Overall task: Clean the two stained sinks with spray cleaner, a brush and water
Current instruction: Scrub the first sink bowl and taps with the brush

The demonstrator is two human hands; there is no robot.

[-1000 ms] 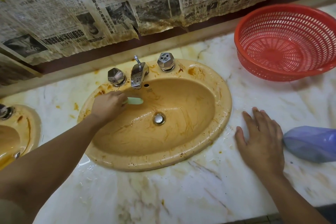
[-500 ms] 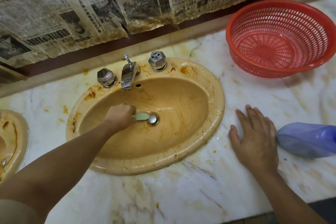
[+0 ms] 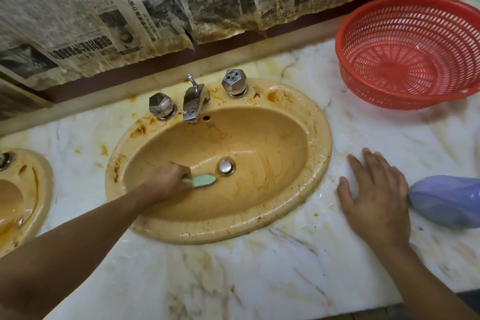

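Left hand (image 3: 168, 182) clenched round pale green brush (image 3: 204, 180); bristle head on floor of sink (image 3: 322, 143), just beside drain (image 3: 225, 166). Right hand (image 3: 376, 197) flat, released, bracing on wet worktop (image 3: 259, 280). Advice: short firm strokes round drain, then up walls to rim stains (image 3: 275, 95).

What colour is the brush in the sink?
Pale green; the head view shows the brush beside the drain.

Stained newspaper (image 3: 181, 2) above marble counter (image 3: 259, 273)
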